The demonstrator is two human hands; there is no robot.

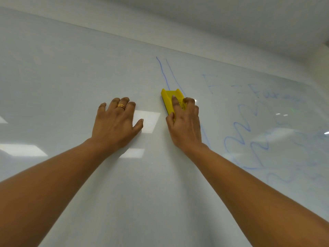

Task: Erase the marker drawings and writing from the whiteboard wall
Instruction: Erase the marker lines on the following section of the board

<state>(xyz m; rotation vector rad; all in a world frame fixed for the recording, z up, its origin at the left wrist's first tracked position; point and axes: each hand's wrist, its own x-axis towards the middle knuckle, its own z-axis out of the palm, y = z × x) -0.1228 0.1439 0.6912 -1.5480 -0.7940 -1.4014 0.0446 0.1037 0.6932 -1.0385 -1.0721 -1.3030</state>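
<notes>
Yellow eraser point(171, 102) in my right hand point(185, 125), grip curled round it, pressed to whiteboard wall point(71, 77) at foot of two blue lines point(164, 73). My left hand point(115, 123) flat on board, fingers spread, gold ring point(121, 106) showing. Blue squiggles point(249, 136) and faint writing point(263, 93) to right.

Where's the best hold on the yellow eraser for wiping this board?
Pinch the yellow eraser across its long raised side walls, coming from below, thumb one side, fingers the other. Its dark pad lies against the whiteboard, leaving only the back free.
</notes>
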